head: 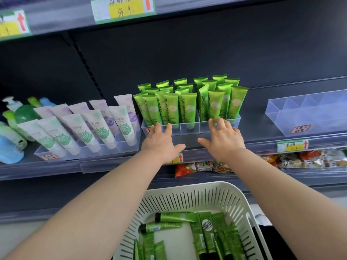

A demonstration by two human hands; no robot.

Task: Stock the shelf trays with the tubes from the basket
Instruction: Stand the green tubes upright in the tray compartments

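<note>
Left of our left hand [161, 142] sit the pale tubes [84, 128], not our job. The left hand lies on the tray [188, 136] front wall, fingers fairly straight, thumb splayed, gripping nothing. Just past the fingertips the green tubes [187, 106] stand upright, packed close. The right hand [222, 140] mirrors it, fingertips at the rim, nothing held. We judge we're squaring the tray up. Well right of that hand, an empty tray [276, 119]. Below both wrists, the basket [187, 192] holds loose tubes [206, 233] lying flat. Next, we reach down and pick one.
</note>
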